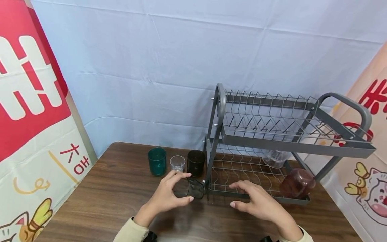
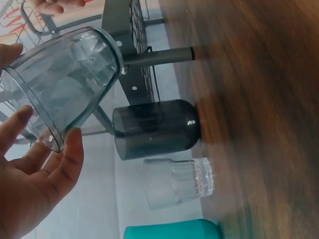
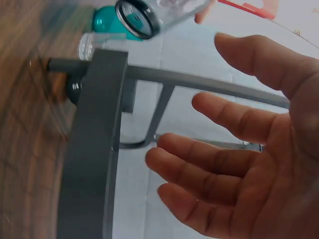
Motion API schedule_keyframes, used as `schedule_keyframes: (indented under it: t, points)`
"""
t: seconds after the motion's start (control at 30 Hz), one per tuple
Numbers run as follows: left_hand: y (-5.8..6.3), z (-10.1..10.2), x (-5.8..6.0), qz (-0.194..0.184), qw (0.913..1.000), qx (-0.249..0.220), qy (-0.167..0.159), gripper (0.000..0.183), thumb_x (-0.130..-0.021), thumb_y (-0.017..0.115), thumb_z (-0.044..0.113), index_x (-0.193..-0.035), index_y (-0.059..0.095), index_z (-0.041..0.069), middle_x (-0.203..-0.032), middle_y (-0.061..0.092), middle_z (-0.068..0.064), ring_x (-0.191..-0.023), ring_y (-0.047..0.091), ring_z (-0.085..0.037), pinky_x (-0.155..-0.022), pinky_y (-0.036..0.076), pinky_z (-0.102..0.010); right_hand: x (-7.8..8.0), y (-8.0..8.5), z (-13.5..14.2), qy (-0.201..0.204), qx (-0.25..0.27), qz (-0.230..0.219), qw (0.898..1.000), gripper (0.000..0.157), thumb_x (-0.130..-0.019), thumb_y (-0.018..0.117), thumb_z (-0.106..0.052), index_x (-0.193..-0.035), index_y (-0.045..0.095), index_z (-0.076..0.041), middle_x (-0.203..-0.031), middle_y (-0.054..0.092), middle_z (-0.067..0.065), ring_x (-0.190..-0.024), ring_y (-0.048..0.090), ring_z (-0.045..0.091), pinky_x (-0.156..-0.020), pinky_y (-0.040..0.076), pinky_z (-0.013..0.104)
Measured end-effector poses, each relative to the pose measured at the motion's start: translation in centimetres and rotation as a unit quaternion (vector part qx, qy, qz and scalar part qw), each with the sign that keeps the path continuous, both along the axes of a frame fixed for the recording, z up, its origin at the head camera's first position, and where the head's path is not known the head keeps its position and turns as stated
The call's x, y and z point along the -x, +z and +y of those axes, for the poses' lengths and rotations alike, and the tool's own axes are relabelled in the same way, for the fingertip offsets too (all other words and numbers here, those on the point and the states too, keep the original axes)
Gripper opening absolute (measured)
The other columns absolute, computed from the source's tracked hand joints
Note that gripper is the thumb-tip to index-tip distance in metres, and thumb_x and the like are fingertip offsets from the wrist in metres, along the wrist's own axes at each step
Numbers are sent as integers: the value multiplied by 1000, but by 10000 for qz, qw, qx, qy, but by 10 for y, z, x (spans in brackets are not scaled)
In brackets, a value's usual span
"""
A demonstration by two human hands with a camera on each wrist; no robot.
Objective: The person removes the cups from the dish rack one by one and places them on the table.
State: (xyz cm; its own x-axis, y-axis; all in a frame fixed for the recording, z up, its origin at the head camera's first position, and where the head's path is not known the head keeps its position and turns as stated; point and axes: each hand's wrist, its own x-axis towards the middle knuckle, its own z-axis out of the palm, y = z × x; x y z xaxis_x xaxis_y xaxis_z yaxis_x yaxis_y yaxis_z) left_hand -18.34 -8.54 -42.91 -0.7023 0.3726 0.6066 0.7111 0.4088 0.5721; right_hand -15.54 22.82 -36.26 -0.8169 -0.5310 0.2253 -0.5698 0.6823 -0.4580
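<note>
My left hand (image 1: 167, 193) holds a smoky grey glass (image 1: 196, 188) near its rim, between thumb and fingers. The glass is tilted on its side above the table, with its base toward the rack. In the right wrist view, nothing is held by my right hand (image 3: 224, 154); its fingers are spread and slightly bent before the front of the rack's lower tier. Behind the held glass, a black see-through cup (image 2: 154, 129), a small clear glass (image 2: 174, 181) and a teal cup (image 1: 157, 162) stand upright in a row.
A grey two-tier dish rack (image 1: 297, 144) stands to the right on the wooden table (image 1: 99, 201). Its lower tier bears a clear glass (image 1: 275, 158) and an upside-down reddish cup (image 1: 297, 183). Pale blue cloth (image 1: 151, 74) hangs behind.
</note>
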Motion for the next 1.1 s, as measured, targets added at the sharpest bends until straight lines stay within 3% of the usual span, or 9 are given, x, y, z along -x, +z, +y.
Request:
schedule_keyframes:
  t: [0.17,0.5,0.6,0.87,1.1]
  points:
    - [3,0,5,-237,9991,251,251,61,-72,77,41,-127,55,29,-113,51,9,-103,52,-16,-80,47,-39,1,7,9,-30,-314,-263,9992,43,-82,69,-41,-116,59,-16,-113,58,1,-98,57,23,-76,47,42]
    - [6,6,14,-553,9922,897,673,62,-68,79,41,-125,58,28,-110,50,8,-95,50,-14,-76,46,-36,6,12,19,-198,-840,-37,9963,45,-77,75,-29,-117,60,-15,-111,53,0,-100,55,25,-72,46,43]
    - [5,8,16,-573,9899,1106,681,62,-69,78,42,-126,58,26,-107,50,6,-94,51,-17,-75,46,-36,6,13,20,-382,-925,-15,9950,44,-76,76,-26,-116,60,-18,-109,51,0,-98,54,24,-69,45,40]
    - [6,12,26,-276,9836,1614,762,62,-70,77,43,-125,59,21,-105,51,-1,-88,49,-15,-69,46,-35,11,14,28,-564,-1336,754,9866,45,-69,80,-18,-110,62,-15,-106,51,7,-91,55,26,-68,47,39]
    - [7,17,34,-405,9722,2152,827,64,-71,75,45,-127,58,20,-107,51,-2,-96,50,-21,-68,47,-37,14,14,36,-914,-1461,709,9825,49,-68,81,-17,-112,62,-12,-106,51,12,-93,55,34,-63,47,42]
